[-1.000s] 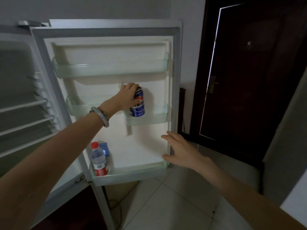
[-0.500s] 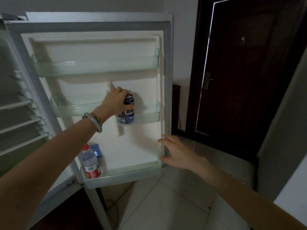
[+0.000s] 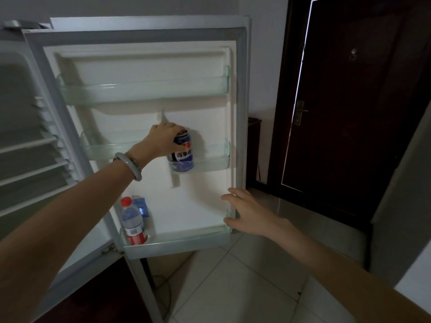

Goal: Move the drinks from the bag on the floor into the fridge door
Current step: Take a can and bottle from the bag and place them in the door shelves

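Two drinks aboard: water bottle (image 3: 133,221) in the bottom door shelf (image 3: 186,241). I've lowered the cola can (image 3: 183,153) into the middle rack (image 3: 210,162), left hand (image 3: 163,140) fingers still clamped; right hand (image 3: 250,214) fingers spread, steadying the fridge door (image 3: 205,190).

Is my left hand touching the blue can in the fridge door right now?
Touching. The head view shows the left hand wrapped over the top of the blue can, which stands in the middle door shelf.

Dim indoor scene. A bright sliver of light shows along the dark door (image 3: 349,108) edge; the fridge door (image 3: 149,127) liner reads palest. Wide-angle bending at the edges, slightly soft throughout.
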Action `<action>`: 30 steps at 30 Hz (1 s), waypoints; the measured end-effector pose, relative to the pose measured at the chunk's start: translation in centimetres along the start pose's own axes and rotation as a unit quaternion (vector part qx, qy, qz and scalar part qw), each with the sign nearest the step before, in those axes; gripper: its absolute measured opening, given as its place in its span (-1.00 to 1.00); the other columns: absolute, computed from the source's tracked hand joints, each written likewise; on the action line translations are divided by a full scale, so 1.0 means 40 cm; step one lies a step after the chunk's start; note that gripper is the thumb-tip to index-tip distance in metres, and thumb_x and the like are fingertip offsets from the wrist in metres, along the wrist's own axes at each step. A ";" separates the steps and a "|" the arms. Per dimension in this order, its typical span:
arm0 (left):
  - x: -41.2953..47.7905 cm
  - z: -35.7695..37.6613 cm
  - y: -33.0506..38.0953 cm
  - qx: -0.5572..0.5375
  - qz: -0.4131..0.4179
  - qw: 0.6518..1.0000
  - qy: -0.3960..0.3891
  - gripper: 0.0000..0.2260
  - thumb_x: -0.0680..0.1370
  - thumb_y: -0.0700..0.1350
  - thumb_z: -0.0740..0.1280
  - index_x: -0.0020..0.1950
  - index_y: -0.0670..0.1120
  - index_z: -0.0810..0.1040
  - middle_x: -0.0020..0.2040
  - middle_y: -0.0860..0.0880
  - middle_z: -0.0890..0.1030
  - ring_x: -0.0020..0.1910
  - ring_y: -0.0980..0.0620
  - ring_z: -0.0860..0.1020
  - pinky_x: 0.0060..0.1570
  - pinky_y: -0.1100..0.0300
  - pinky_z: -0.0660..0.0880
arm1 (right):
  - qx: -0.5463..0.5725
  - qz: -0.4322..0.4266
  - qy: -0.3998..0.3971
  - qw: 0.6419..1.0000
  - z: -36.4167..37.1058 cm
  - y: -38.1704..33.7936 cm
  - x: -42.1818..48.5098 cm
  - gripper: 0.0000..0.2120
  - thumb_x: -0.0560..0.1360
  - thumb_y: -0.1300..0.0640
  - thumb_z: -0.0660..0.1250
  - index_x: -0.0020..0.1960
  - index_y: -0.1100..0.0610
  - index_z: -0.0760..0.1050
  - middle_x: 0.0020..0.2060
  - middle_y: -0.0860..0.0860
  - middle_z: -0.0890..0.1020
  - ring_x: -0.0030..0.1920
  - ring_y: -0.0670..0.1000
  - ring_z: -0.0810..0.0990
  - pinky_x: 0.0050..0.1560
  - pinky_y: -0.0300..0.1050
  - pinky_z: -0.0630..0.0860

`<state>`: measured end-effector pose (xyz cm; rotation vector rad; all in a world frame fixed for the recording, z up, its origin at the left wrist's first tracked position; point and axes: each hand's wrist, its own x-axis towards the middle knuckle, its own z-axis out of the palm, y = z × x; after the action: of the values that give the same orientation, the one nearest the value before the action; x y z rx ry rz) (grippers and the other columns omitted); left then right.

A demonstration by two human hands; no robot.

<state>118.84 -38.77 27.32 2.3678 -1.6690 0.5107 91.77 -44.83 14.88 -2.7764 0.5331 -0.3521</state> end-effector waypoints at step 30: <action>0.034 -0.008 -0.029 0.008 0.004 1.000 -0.018 -0.70 0.53 -0.03 0.22 0.24 -0.06 0.42 0.09 -0.12 0.58 0.08 -0.15 0.51 0.19 -0.04 0.25 | -0.020 -0.010 -0.012 1.000 0.022 -0.008 0.012 -0.48 0.53 0.03 0.26 0.45 0.11 0.24 0.50 0.12 0.10 0.50 0.05 0.00 0.43 -0.01 0.15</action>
<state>120.29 -39.43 28.18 2.3976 -1.6971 0.4874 92.58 -44.52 14.27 -2.8229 0.5112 -0.3155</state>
